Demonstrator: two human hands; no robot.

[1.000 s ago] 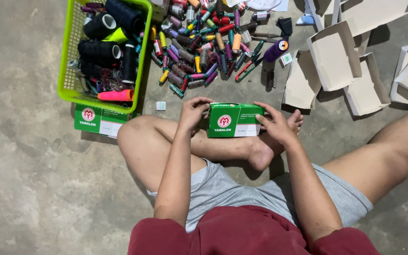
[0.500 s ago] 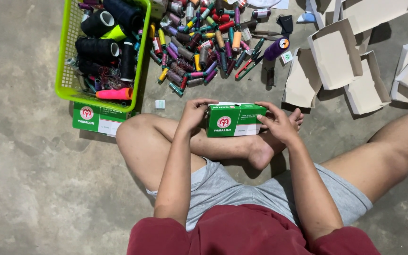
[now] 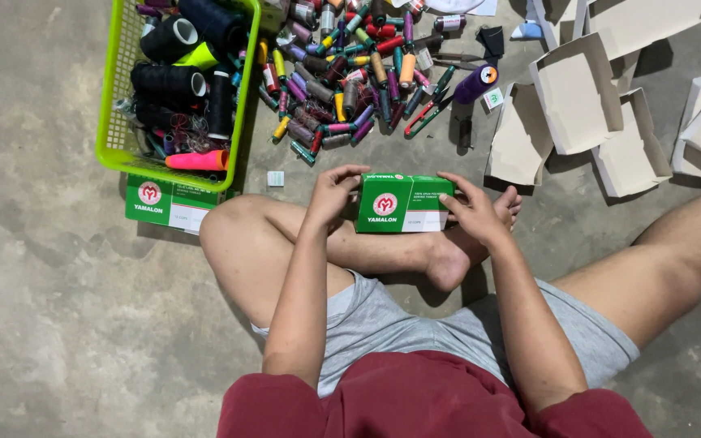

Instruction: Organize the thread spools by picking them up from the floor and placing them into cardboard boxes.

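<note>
I sit cross-legged on a concrete floor and hold a green and white cardboard box over my shin. My left hand grips its left end, with the fingers curled over the top edge. My right hand grips its right end. The box is closed and lies lengthwise between both hands. Just beyond it a heap of small coloured thread spools lies on the floor.
A lime green plastic basket with large dark thread cones stands at the upper left, resting on another green box. Several open white cardboard boxes lie at the upper right. A purple cone lies beside the heap.
The box and both hands stay in almost the same place; the hands have only shifted slightly on its ends.
</note>
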